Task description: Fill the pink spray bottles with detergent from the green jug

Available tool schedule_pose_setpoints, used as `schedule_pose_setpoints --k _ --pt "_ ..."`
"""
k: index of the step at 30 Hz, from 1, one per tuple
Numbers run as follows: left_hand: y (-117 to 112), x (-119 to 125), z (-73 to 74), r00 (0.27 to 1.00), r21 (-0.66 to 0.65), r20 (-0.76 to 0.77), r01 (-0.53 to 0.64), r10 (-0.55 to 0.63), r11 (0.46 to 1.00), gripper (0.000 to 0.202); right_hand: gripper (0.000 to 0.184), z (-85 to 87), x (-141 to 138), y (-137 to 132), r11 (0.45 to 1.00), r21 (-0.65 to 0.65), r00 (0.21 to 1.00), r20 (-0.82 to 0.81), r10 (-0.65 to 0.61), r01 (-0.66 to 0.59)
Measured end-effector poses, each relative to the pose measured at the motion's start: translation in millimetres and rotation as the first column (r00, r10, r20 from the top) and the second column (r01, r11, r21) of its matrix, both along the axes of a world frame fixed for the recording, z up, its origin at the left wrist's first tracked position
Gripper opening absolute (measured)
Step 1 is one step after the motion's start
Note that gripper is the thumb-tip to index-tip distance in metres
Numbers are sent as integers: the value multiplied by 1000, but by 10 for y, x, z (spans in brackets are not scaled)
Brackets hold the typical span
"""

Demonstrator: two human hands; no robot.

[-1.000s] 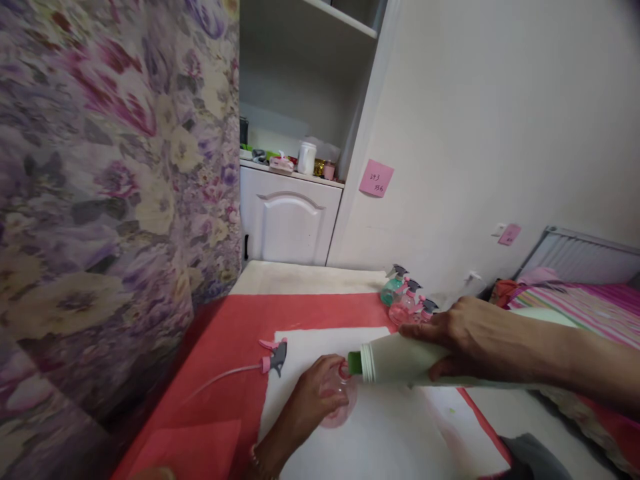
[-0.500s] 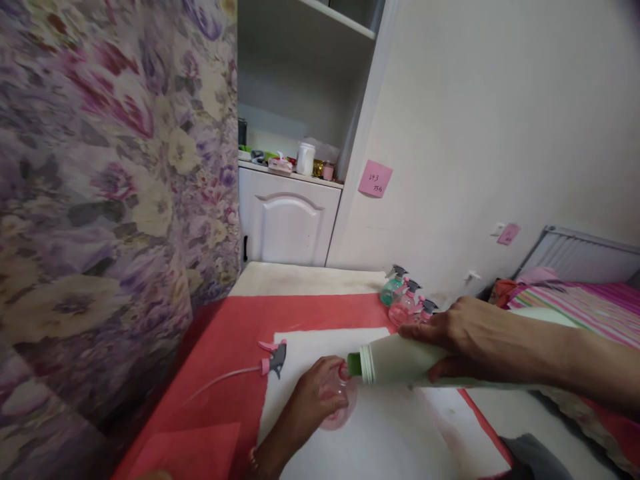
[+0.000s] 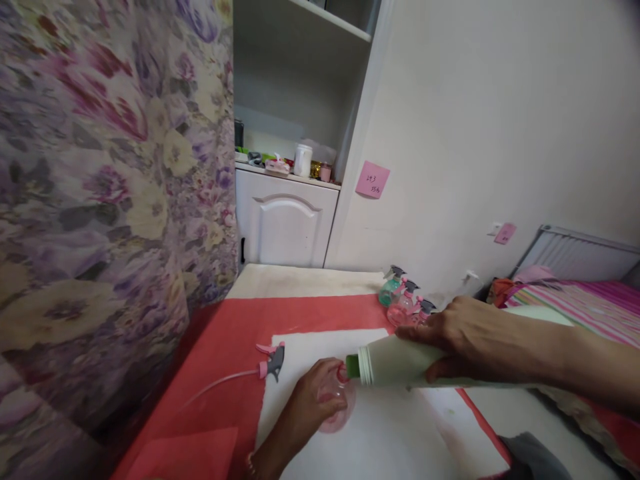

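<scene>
My left hand is wrapped round a clear pink spray bottle whose top is off, standing on the white sheet. My right hand grips a large pale green bottle, tipped almost level. Its green spout meets the mouth of the small bottle. Whether liquid is flowing I cannot make out. To the left lies a grey and pink spray head with its thin tube stretched across the red cloth.
Several spray bottles, among them a green one and a pink one, stand at the table's back right. A floral curtain hangs at left. Behind are a white cabinet and a bed.
Both hands and bottles keep nearly the same pose, the spout still at the small bottle's mouth. The whole view has shifted very slightly.
</scene>
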State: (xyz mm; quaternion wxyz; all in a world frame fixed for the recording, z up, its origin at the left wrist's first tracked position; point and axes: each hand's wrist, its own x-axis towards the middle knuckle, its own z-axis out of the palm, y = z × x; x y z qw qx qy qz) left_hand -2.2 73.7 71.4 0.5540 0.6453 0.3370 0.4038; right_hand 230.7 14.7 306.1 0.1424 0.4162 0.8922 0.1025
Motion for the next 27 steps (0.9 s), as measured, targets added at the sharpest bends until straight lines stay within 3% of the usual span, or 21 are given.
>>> schedule_pose_setpoints --k 27 --pt "39 -6 -95 1000 62 -21 -8 10 998 56 42 16 8 31 999 -12 999 30 31 -31"
